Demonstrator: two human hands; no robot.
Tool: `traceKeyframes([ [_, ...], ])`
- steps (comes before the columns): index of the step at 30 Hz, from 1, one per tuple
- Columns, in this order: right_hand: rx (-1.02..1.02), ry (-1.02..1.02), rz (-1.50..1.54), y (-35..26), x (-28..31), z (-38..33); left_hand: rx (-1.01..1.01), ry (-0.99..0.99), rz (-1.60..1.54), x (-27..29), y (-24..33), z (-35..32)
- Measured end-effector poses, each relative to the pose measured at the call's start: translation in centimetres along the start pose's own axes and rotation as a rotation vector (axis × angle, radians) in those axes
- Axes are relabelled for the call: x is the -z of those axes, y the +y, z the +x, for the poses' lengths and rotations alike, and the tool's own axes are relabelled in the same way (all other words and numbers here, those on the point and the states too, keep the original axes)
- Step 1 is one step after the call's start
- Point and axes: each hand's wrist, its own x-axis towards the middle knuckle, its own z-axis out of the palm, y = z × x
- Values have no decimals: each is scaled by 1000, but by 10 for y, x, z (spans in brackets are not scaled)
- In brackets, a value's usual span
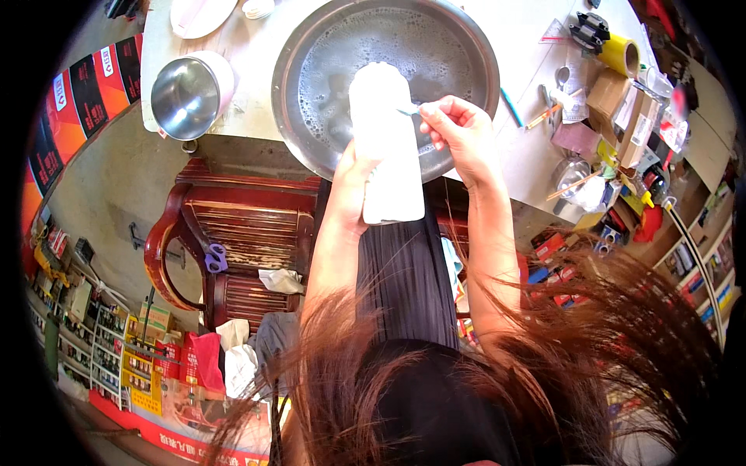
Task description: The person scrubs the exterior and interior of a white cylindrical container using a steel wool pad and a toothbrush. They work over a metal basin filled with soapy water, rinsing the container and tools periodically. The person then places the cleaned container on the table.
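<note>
Hands (465, 136), white object (388, 155) between them

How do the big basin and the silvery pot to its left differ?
The basin is much wider than the pot. The basin holds sudsy water, while the pot shows shiny metal inside. The white object is held over the basin; the pot stands off to one side. Both are round and open.

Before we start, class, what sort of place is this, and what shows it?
Perhaps a small shop or storeroom: a rack of small goods and stocked shelves suggest it, though a basin stands on the cluttered table.
</note>
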Motion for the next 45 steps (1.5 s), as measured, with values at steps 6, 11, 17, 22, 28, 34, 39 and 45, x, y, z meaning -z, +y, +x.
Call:
traceKeyframes([
  [6,63,-17,55,-5,-11,1,39,-58,-62,2,2,1],
  [11,20,12,1,1,-4,1,69,-47,-110,1,4,-3],
  [17,-6,191,133,36,17,9,59,-139,-258,1,6,-5],
  [22,130,461,-100,53,8,61,100,-139,-335,-3,4,4],
  [28,-28,142,374,46,14,39,69,-105,-356,17,4,10],
  [34,-62,-118,297,17,-3,14,65,-105,-301,3,3,10],
  [39,43,4,109,14,-1,14,53,-129,-231,5,7,4],
  [45,214,51,150,11,-19,7,45,-161,-305,-6,16,7],
])
